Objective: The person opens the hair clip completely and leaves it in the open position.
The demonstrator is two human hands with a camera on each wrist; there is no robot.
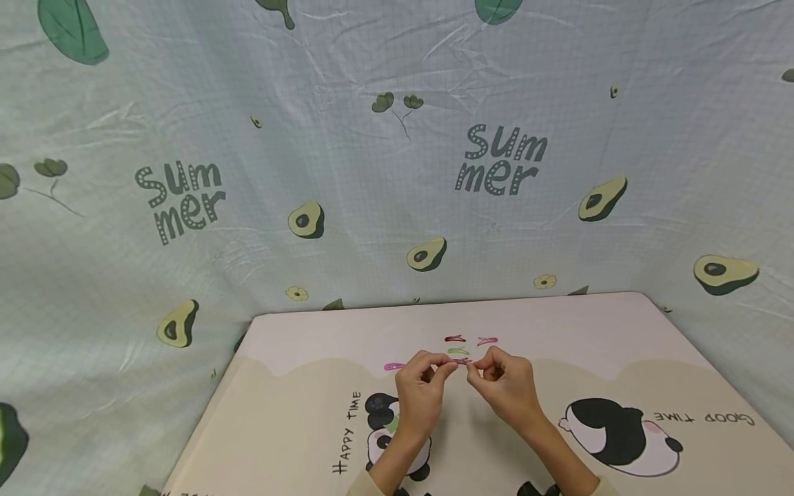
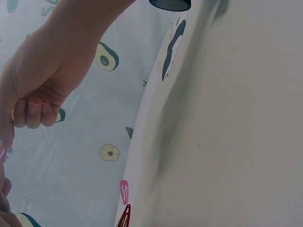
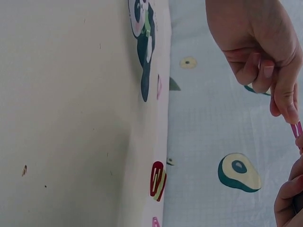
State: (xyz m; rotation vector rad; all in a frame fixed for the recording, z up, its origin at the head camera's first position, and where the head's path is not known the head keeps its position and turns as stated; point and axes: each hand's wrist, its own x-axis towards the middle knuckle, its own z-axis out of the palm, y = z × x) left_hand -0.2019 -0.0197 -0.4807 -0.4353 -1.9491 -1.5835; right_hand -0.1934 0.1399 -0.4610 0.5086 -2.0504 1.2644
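Note:
Both hands meet over the table at a pink-purple snap hair clip (image 1: 460,361). My left hand (image 1: 422,389) pinches its left end between thumb and forefinger, while my right hand (image 1: 509,389) pinches the right end. The other fingers of each hand are curled in. In the right wrist view the pink hair clip (image 3: 296,128) shows between the two sets of fingertips. Just beyond the hands lie a red hair clip (image 1: 455,338), a green hair clip (image 1: 458,350) and a pink hair clip (image 1: 487,340). A magenta hair clip (image 1: 393,366) rests left of my left hand.
The table (image 1: 298,337) has a cream and pale pink cover with a printed panda (image 1: 397,441) and a black-and-white animal print (image 1: 623,437). A patterned fabric curtain (image 1: 372,172) hangs right behind the table's far edge and along its sides.

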